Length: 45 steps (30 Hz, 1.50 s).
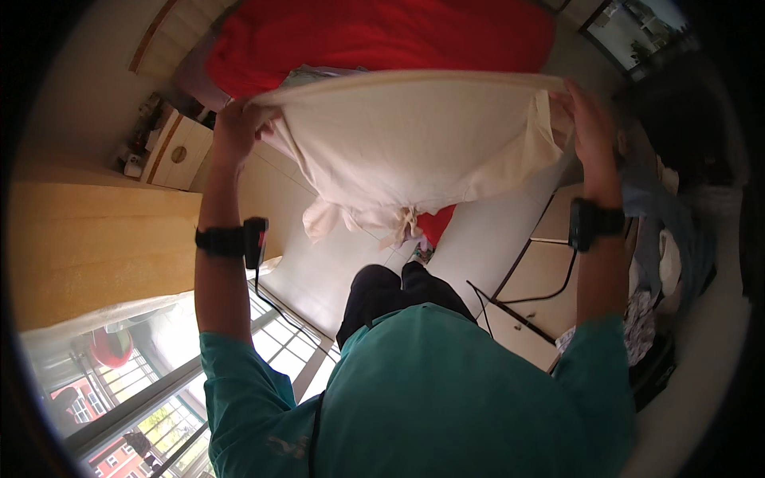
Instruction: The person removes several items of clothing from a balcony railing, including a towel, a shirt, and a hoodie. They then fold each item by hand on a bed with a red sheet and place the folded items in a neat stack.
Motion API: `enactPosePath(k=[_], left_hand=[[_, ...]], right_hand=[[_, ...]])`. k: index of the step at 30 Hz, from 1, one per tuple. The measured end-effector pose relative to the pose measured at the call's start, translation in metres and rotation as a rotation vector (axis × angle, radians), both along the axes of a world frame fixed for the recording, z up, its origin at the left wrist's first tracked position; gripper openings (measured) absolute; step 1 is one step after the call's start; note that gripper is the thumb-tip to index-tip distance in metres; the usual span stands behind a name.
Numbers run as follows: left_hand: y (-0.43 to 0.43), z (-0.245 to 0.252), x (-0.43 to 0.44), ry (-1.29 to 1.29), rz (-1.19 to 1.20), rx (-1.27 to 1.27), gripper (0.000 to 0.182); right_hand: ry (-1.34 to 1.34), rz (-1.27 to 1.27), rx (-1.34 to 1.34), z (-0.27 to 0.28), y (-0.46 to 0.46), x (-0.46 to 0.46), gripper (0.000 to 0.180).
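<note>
A cream-coloured cloth garment (406,137) is stretched out in the air in front of me, its lower part gathered in a knot or bunch near the middle. My left hand (239,125) grips its upper left corner, with the fingers partly hidden by the fabric. At the opposite upper corner my right hand (588,122) holds the cloth, slightly blurred. Behind the garment lies a bed or similar surface with a red cover (382,36), and a greyish-green cloth (317,73) shows just over the garment's top edge.
A white drawer cabinet (179,152) stands at the left, near a yellow curtain (107,239) and a barred window (143,382). Clothes (669,239) are piled at the right beside a pale cabinet (532,275). Black cables hang from the devices strapped to both forearms.
</note>
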State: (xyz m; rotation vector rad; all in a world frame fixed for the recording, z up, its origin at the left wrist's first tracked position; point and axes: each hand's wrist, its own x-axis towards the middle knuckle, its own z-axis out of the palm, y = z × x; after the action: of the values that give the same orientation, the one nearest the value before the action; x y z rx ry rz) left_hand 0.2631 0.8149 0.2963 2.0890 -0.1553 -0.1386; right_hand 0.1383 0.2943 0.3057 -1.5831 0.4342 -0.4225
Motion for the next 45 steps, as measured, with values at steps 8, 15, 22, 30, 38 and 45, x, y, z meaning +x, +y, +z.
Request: enactPosePath(k=[8, 15, 22, 30, 38, 45], left_hand=[[-0.043, -0.032, 0.189, -0.079, 0.056, -0.516, 0.030], [-0.065, 0.056, 0.259, -0.678, 0.038, -0.368, 0.025], [-0.145, 0.077, 0.204, -0.688, 0.266, -0.282, 0.024], [-0.288, -0.074, 0.145, -0.216, 0.079, 0.173, 0.038], [-0.414, -0.207, 0.047, 0.187, -0.076, 0.336, 0.023], [-0.461, -0.249, 0.004, 0.387, -0.016, 0.558, 0.021]], right_hand=[[-0.051, -0.033, 0.017, -0.002, -0.051, 0.230, 0.036], [-0.247, 0.025, 0.058, 0.064, -0.097, 0.335, 0.033], [-0.262, 0.278, 0.411, 0.061, -0.189, 0.408, 0.028], [0.177, 0.079, 0.132, -0.135, -0.314, 0.410, 0.033], [0.882, 0.464, -1.079, -0.253, -0.403, 0.335, 0.033], [0.765, 0.431, -0.459, -0.329, -0.455, 0.318, 0.031]])
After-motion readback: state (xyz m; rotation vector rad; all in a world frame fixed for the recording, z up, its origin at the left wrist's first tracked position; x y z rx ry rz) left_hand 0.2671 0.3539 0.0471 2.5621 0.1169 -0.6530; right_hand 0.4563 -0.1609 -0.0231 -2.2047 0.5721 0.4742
